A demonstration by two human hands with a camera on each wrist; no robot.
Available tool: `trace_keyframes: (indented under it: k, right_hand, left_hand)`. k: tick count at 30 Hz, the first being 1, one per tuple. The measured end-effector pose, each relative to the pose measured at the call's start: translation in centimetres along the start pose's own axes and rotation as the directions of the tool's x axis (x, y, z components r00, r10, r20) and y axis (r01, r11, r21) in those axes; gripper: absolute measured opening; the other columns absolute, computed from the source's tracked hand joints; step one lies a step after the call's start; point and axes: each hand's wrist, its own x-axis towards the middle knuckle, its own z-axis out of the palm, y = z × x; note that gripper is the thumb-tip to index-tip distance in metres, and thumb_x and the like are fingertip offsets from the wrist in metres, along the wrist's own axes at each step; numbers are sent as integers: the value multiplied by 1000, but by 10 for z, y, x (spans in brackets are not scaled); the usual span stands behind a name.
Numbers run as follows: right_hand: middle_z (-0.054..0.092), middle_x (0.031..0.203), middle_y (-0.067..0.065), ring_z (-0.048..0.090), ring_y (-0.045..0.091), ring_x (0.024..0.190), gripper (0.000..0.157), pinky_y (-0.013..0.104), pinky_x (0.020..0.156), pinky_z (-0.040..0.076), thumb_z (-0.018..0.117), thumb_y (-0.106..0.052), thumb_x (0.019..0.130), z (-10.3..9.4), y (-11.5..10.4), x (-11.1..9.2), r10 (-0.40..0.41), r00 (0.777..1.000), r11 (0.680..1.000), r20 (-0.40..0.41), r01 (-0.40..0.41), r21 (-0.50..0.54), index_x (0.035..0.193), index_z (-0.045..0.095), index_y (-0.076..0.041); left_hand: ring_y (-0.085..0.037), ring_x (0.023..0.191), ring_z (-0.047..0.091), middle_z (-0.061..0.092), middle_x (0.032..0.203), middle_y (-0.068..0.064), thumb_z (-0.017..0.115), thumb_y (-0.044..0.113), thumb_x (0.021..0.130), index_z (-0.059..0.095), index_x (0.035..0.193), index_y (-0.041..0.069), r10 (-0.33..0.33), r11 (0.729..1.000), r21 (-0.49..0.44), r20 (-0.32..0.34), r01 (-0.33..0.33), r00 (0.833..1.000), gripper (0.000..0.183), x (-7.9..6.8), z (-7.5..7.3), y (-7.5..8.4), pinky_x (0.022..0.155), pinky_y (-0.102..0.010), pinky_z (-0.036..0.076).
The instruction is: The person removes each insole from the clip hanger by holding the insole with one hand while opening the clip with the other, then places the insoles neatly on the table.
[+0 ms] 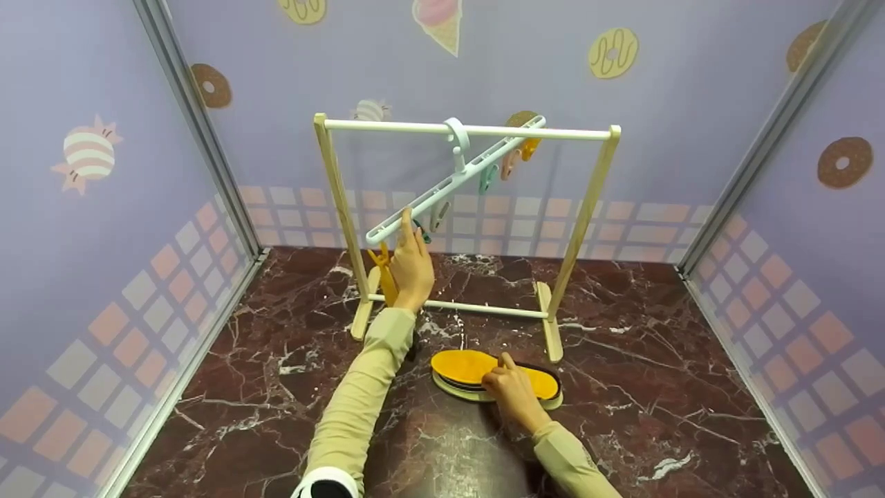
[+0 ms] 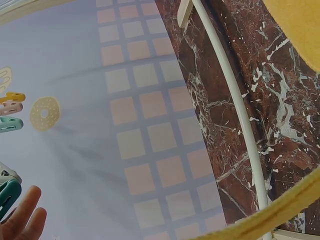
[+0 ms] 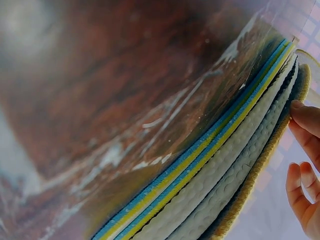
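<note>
In the head view my left hand [image 1: 413, 270] reaches up to the low left end of a tilted pale clip hanger [image 1: 460, 178], its index finger straight against the bar. A teal clip [image 2: 9, 196] is beside its fingertips in the left wrist view. Behind this hand an orange-yellow insole [image 1: 388, 285] hangs from an orange clip [image 1: 378, 257]. My right hand [image 1: 511, 391] pinches the edge of the orange-yellow top insole [image 1: 462, 365] of a stack. Seen from the right wrist, blue, yellow and white dimpled layers [image 3: 220, 185] show along the stack's side, under the yellow fuzzy edge.
The hanger's hook sits over the white rail [image 1: 387, 126] of a wooden-legged rack [image 1: 581, 221]. Several more clips, including a green one [image 1: 489, 178], hang towards its raised right end. Patterned walls [image 1: 97, 277] enclose the dark marbled table [image 1: 657, 387] on three sides.
</note>
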Motion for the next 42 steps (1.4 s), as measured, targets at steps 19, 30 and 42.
trace_keyframes:
  k: [19,30,42]
  right_hand:
    - [51,53,-7,43,12,67,22,19,48,34,73,-5,58,1,-1,0,-2,1000,1000,9,2,-2,54,55,-16]
    - [53,56,-8,43,11,66,19,20,48,35,73,-5,60,0,-1,-1,7,1000,999,17,-8,41,58,59,-16]
    - [53,56,-8,43,12,67,18,19,51,35,72,-4,60,1,-2,-1,13,1000,999,22,-14,47,58,59,-15]
  left_hand:
    - [-13,40,37,41,48,-1,56,18,85,1,142,5,-177,967,-213,-177,138,968,80,5,-8,0,39,-24,31]
    - [-19,51,54,65,83,-13,54,28,87,14,139,8,-216,940,-281,-50,194,975,69,3,-15,-3,45,-25,42]
    - [-13,41,56,66,67,-9,49,23,90,28,131,6,-149,941,-307,0,142,989,49,-6,-23,-7,38,-19,43]
